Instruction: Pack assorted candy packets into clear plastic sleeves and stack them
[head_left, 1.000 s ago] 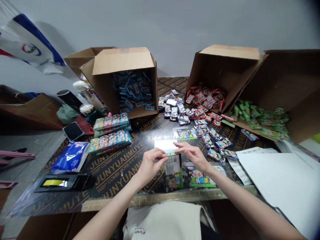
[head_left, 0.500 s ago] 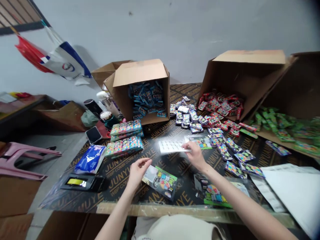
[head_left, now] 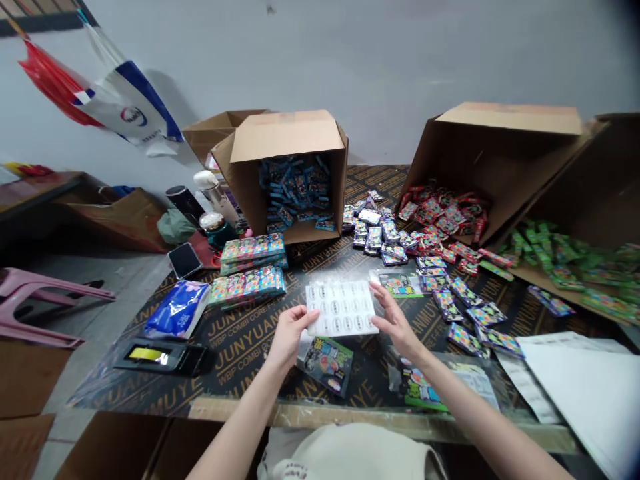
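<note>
A white sheet of round printed stickers (head_left: 343, 308) is held up over the table between my two hands. My left hand (head_left: 291, 331) pinches its left edge. My right hand (head_left: 396, 321) has its thumb and fingers at the sheet's right edge, closed on it. Below the sheet, partly covered by it, lies a printed plastic pouch (head_left: 327, 365) with a black and green design. Another such pouch (head_left: 425, 387) lies under my right forearm, and a third pouch (head_left: 400, 283) is behind my right hand.
Cartons hold blue packets (head_left: 297, 190), red packets (head_left: 443, 213) and green packets (head_left: 555, 253). Purple packets (head_left: 375, 237) are scattered in the middle. On the left are stacked candy packs (head_left: 247, 287), a blue tissue pack (head_left: 177, 310), a tape dispenser (head_left: 160, 358) and a phone (head_left: 185, 261). White sheets (head_left: 575, 380) lie right.
My right hand has brought the sticker sheet lower and turned its printed face to me. My left hand has left the near pouch, moved up and taken the sheet's left edge.
</note>
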Action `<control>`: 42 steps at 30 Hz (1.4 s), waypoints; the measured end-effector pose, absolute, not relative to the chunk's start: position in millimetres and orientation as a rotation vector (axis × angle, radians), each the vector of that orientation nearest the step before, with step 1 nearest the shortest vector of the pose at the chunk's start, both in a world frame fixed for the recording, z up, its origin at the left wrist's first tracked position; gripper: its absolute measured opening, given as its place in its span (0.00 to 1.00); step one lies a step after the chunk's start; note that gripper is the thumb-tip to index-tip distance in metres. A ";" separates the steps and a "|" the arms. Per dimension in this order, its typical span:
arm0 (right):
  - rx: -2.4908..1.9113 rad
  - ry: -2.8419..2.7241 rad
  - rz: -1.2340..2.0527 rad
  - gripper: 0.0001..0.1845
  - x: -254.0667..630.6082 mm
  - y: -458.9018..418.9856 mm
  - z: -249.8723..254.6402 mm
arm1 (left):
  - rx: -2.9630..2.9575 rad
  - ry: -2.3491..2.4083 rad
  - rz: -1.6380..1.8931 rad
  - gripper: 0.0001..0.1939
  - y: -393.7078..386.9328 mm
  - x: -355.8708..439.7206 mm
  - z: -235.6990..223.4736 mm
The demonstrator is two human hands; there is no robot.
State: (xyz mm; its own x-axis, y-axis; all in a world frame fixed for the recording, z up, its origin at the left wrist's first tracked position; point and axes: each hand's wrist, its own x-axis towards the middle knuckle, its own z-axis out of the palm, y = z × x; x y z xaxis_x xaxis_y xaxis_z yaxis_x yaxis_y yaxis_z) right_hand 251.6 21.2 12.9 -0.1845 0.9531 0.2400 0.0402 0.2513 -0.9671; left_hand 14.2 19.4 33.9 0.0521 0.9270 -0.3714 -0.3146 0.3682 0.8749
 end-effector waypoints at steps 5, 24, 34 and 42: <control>-1.127 -1.363 1.113 0.22 243.1 31.0 20.3 | 0.915 1.227 1.033 0.14 13.3 14.6 26.3; -1.134 -1.461 0.778 0.23 236.3 -7.0 34.8 | 1.269 1.518 1.407 0.10 1.3 24.8 42.3; -1.000 -1.181 1.442 0.25 232.7 -10.7 27.4 | 1.226 1.285 1.379 0.28 -6.3 28.8 55.2; -1.073 -1.067 1.431 0.20 238.2 -10.5 24.4 | 1.202 1.180 1.085 0.14 -3.4 25.7 55.3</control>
State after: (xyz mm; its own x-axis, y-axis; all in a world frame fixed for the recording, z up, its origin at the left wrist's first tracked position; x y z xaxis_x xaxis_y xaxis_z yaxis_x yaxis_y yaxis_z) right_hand 238.2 -10.5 24.4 -0.0946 0.9922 -0.0810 -0.2054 -0.0990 -0.9737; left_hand 25.7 -3.4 55.3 0.0912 0.9931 -0.0734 0.0095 0.0728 0.9973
